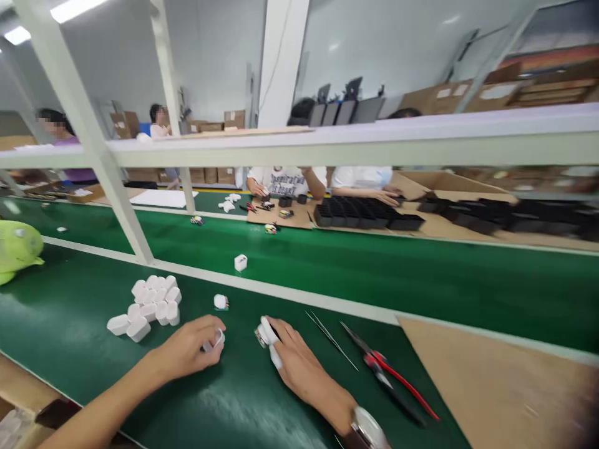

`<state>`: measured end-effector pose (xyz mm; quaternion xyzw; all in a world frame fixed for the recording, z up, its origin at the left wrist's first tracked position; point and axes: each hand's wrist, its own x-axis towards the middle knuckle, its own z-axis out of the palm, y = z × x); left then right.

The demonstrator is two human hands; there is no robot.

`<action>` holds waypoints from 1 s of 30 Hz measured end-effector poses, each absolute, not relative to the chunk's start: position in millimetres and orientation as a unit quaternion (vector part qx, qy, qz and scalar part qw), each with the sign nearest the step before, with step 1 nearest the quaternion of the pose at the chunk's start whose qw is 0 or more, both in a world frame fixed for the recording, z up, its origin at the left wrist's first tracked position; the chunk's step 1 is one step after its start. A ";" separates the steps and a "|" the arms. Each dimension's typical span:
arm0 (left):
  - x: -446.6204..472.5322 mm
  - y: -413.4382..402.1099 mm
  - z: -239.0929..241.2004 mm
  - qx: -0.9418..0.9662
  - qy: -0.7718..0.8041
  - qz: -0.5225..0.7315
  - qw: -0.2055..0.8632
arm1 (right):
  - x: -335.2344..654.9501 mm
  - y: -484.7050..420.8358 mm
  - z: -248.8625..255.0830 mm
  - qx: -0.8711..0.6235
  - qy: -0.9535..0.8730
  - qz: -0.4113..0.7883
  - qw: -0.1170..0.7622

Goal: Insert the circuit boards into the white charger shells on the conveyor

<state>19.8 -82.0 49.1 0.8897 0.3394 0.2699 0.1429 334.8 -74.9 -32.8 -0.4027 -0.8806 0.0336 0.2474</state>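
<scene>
My left hand (191,343) is curled round a small white plastic housing (219,338), whose open end faces right. Just across from it, my right hand (302,368) pinches a small circuit board with a white part (260,335) between thumb and forefinger. White covers (275,357) sit on those fingertips. Another small board with a white top (221,302) lies on the green bench beyond my hands. A cluster of white housings (150,302) stands to the left. Tweezers (331,340) and red-and-black long-nose pliers (381,368) lie to the right of my right hand.
Past a pale rail runs a green belt (421,268) carrying a white housing (240,262) and small wired parts (271,229). Cardboard (505,380) covers the bench's right side. A green plush toy (19,249) sits far left. Co-workers sit opposite, near black trays (365,213).
</scene>
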 end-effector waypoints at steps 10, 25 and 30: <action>71.2 -46.1 -10.8 0.855 0.342 0.313 0.233 | 333.3 -82.8 -18.9 -0.430 -0.856 0.084 0.274; 56.6 -58.1 -8.8 0.831 0.393 0.234 0.317 | 333.1 -79.5 -21.4 -0.433 -0.845 0.087 0.303; 60.2 -55.5 -13.9 0.827 0.408 0.281 0.264 | 324.0 -83.2 -22.0 -0.451 -0.811 0.063 0.367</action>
